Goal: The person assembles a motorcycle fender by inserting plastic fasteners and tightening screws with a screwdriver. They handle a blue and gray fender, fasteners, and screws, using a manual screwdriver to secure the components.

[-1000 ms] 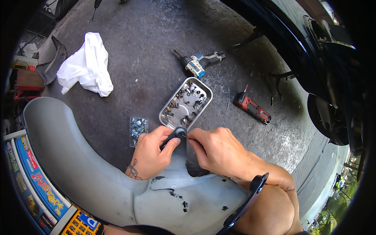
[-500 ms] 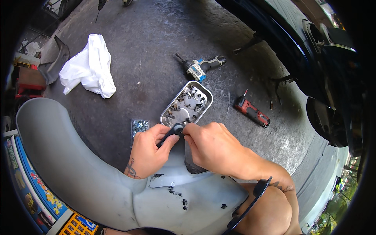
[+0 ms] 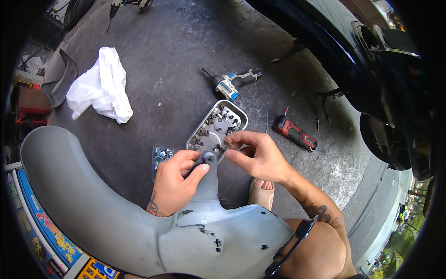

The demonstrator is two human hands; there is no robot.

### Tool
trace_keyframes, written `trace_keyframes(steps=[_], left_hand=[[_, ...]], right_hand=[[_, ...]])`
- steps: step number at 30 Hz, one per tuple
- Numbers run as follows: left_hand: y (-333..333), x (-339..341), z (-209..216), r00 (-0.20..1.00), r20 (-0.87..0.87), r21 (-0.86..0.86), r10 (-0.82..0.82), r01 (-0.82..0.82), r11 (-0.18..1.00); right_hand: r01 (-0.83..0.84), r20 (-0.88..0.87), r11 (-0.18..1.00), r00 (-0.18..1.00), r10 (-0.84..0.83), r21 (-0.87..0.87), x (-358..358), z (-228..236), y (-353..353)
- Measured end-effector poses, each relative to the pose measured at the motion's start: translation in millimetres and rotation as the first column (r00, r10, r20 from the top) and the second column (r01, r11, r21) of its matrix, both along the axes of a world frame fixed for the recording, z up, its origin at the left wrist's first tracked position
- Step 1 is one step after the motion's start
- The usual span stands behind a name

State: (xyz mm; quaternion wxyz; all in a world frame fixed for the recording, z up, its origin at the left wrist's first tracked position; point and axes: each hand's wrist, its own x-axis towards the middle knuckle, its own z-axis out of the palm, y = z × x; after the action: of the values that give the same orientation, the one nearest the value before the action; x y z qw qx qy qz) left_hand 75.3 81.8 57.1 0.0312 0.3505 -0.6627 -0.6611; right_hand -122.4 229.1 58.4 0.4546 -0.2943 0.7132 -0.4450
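A large grey moulded panel, shaped like a motorcycle fender (image 3: pixel 200 237), lies across my lap, with dark scuffs on its surface. My left hand (image 3: pixel 177 181) is closed round its upward tab, thumb beside a round dark grommet (image 3: pixel 209 157) at the tip. Just right of the grommet, my right hand (image 3: pixel 255 151) pinches a thin, rod-like piece (image 3: pixel 232 145) between thumb and forefinger; its exact kind is too small to tell. Beyond both hands sits a metal tray (image 3: pixel 242 116) with several bolts and small fasteners (image 3: pixel 225 118) in it.
A clear bag of metal clips (image 3: pixel 161 158) lies left of the tray. On the floor are a blue-and-white power driver (image 3: pixel 227 86), a red-and-black cordless tool (image 3: pixel 296 133) and a white cloth or bag (image 3: pixel 104 88). A dark vehicle (image 3: pixel 334 60) stands at right.
My right hand has drawn back from the grommet to the right, and the thin piece now shows in its fingers. The left hand keeps its grip on the tab. The view has shifted slightly.
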Motion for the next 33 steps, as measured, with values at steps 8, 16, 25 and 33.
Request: trace_keyframes(steps=[8, 16, 25, 33], left_hand=[[-18, -12, 8, 0.991, -0.007, 0.047, -0.137, 0.137, 0.989], [-11, -18, 19, 0.991, -0.026, -0.142, -0.131, 0.126, 0.982], [-8, -17, 12, 0.956, -0.251, -0.176, -0.149, 0.106, 0.979], [-20, -29, 32, 0.909, -0.254, -0.359, -0.331, 0.229, 0.905]], right_hand=[[0.033, 0.347, 0.997, 0.938, -0.006, -0.075, 5, 8, -20], [0.018, 0.503, 0.993, 0.863, 0.044, -0.116, -3, 11, -15], [0.074, 0.578, 0.973, 0.814, 0.067, -0.217, 9, -9, -3], [0.162, 0.569, 0.932, 0.821, 0.055, -0.325, 10, -7, 0]])
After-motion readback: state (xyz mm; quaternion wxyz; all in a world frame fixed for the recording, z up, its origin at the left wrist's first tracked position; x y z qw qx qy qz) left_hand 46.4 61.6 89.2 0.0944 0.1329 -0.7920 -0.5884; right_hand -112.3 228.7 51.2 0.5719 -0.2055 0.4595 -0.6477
